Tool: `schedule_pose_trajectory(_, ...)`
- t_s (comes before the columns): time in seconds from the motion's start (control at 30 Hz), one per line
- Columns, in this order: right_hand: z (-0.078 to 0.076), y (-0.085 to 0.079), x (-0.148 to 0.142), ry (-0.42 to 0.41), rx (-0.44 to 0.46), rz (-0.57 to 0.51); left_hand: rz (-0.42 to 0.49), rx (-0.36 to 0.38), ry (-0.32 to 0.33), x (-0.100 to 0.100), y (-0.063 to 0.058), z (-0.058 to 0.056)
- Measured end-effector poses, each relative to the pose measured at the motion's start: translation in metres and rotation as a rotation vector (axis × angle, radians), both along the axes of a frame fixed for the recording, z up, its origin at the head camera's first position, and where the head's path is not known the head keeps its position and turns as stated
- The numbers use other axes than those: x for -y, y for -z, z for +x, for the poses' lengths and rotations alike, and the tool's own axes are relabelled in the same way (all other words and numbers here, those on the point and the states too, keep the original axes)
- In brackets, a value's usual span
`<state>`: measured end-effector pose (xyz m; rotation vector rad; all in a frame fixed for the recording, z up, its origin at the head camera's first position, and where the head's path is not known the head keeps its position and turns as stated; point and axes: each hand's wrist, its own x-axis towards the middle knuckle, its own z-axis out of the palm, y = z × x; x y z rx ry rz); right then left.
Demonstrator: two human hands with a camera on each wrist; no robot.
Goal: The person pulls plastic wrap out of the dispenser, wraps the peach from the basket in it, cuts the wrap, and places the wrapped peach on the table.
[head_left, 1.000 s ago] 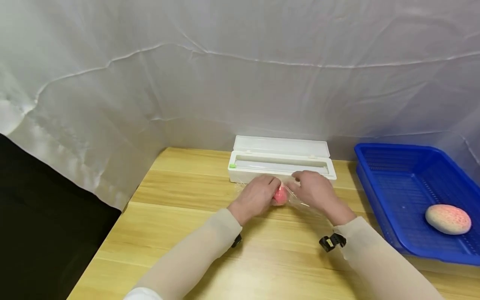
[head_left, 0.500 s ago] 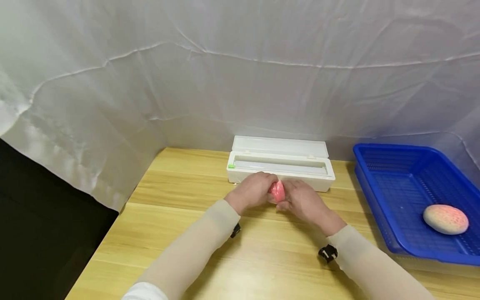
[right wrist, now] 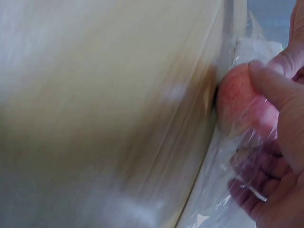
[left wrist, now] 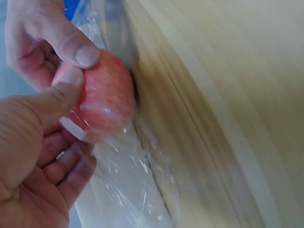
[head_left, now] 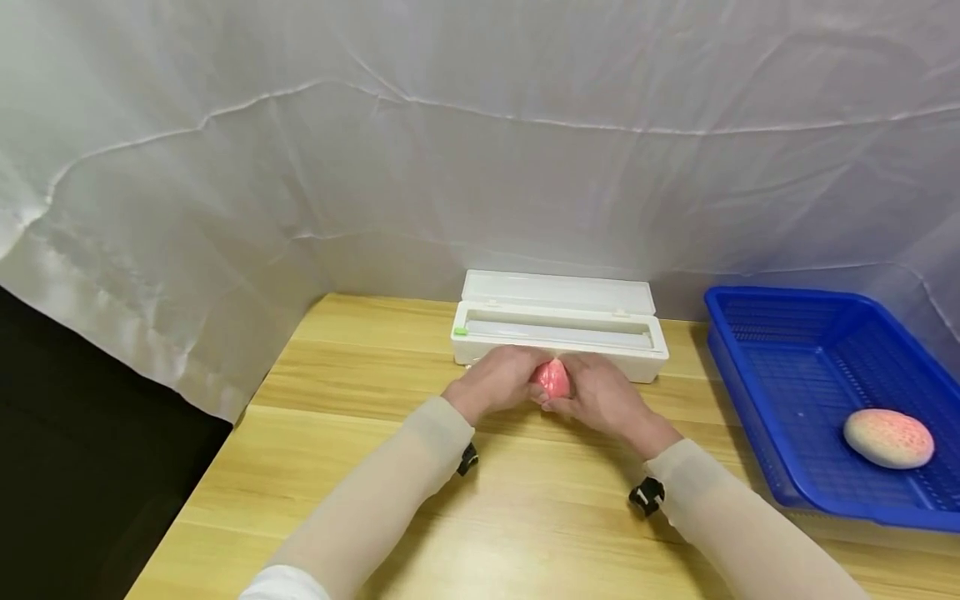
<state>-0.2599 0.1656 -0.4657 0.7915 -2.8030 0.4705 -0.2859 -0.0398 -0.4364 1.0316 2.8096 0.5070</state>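
A round pinkish-red fruit (head_left: 552, 380) is between both hands, just in front of the white cling film box (head_left: 645, 367). My left hand (head_left: 497, 382) grips its left side and my right hand (head_left: 606, 400) its right. In the left wrist view, both thumbs press on the fruit (left wrist: 110, 97) side by side, with clear cling film (left wrist: 142, 202) over its skin and hanging loose below. The right wrist view has the right thumb on the fruit (right wrist: 236, 97), while the other fingers curl under it behind crinkled film (right wrist: 223, 166).
The cling film box's lid (head_left: 558, 291) stands raised, showing a roll (head_left: 555, 335) inside and a green slider (head_left: 461, 332) at its left end. A blue plastic basket (head_left: 757, 442) on the right holds an oval cream-and-pink fruit (head_left: 889, 438). Grey cloth (head_left: 480, 192) hangs behind the wooden table (head_left: 315, 475).
My right hand has come in from the right, from the loose film onto the fruit. The film that spread to the right is now gathered in close. The left hand keeps its hold.
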Motion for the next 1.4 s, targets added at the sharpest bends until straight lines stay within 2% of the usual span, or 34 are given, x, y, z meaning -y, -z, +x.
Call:
schedule_pose_trajectory(0.13, 0.006, -0.002, 0.004, 0.039, -0.016, 0.08, -0.016, -0.036, -0.011, -0.003, 0.001, 0.003)
schedule_pose_trajectory(0.27, 0.012, -0.004, 0.005, 0.094, -0.058, 0.179, -0.101, -0.169, -0.01, -0.006, 0.002, 0.007)
schedule_pose_trajectory(0.33, 0.014, -0.004, 0.006, 0.103, -0.079, 0.195, -0.145, -0.229, -0.03, -0.007, 0.002, 0.009)
schedule_pose_trajectory(0.4, 0.015, -0.005, 0.006, 0.104, -0.084, 0.179, -0.168, -0.257, -0.053, -0.007, 0.001, 0.011)
schedule_pose_trajectory(0.63, 0.013, -0.003, 0.004, 0.085, -0.066, 0.084, -0.115, -0.19, -0.083, 0.0, 0.0, 0.015)
schedule_pose_trajectory(0.8, 0.012, -0.004, 0.003, 0.071, -0.091, 0.085, -0.076, -0.184, -0.093, 0.007, 0.002, 0.018)
schedule_pose_trajectory(0.97, 0.013, -0.005, 0.004, 0.074, -0.079, 0.085, -0.018, -0.143, -0.114, 0.017, 0.001, 0.021)
schedule_pose_trajectory(1.03, 0.013, -0.006, 0.004, 0.073, -0.086, 0.084, 0.038, -0.127, -0.143, 0.025, 0.0, 0.022)
schedule_pose_trajectory(1.17, 0.013, -0.011, 0.006, 0.071, -0.098, 0.079, 0.169, -0.163, -0.234, 0.048, -0.002, 0.018)
schedule_pose_trajectory(1.27, 0.011, -0.016, 0.009, 0.063, -0.103, 0.076, 0.253, -0.194, -0.349, 0.067, -0.001, 0.012)
schedule_pose_trajectory(1.4, 0.005, -0.024, 0.018, 0.035, -0.125, 0.071, 0.326, -0.144, -0.504, 0.086, 0.001, 0.001)
